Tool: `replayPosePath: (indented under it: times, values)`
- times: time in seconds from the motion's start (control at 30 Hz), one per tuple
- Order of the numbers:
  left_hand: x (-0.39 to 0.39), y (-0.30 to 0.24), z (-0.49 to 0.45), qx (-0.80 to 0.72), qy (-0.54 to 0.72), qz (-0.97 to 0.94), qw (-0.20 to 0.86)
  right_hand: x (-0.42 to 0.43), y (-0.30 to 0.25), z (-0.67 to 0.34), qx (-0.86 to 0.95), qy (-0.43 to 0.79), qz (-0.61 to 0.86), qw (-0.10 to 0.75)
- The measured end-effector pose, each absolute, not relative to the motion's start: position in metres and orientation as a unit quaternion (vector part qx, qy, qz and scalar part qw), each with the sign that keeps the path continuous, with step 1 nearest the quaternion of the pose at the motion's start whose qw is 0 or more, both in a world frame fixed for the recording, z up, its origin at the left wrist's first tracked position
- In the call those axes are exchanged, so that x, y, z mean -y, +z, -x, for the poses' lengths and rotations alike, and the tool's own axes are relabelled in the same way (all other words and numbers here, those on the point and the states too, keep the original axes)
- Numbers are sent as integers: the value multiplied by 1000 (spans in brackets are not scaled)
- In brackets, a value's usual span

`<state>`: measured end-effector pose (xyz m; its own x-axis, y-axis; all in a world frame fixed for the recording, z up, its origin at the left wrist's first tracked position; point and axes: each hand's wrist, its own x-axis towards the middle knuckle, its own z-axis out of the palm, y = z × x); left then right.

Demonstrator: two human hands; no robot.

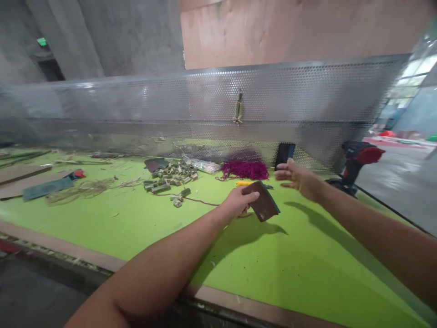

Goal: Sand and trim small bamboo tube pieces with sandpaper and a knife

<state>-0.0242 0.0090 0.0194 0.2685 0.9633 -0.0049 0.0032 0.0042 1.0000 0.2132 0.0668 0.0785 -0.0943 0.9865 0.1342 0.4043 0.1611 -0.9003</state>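
My left hand point(239, 202) grips a folded sheet of sandpaper point(262, 205), dark brown with a teal edge, above the green tabletop. The thumb lies on top of the sheet. Off to the right, my right hand point(300, 178) is raised with its fingers apart and holds nothing. Just behind its fingertips a dark phone point(284, 155) leans against the perforated metal screen. Between the hands and the screen lie a yellow object point(243, 183), partly hidden behind the sandpaper, and a heap of purple cord point(245, 170). A thin dark cord point(194, 199) runs toward my left hand.
Short green bamboo-like pieces point(170, 175) lie piled left of centre, beside a clear plastic bag point(203, 165). A red and black power drill point(357, 164) stands at the right edge. A bamboo-like figure point(238, 107) hangs on the perforated screen point(136, 102). A teal strip point(48, 187) lies left.
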Motion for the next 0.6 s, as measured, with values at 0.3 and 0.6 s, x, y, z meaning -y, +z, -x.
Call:
replayPosePath:
  times: [0.3, 0.6]
  values:
    - [11, 24, 10, -313, 377, -603, 630, 39, 35, -161, 638, 559, 404, 343]
    - [7, 31, 21, -247, 334, -572, 707, 27, 16, -183, 544, 489, 497, 466]
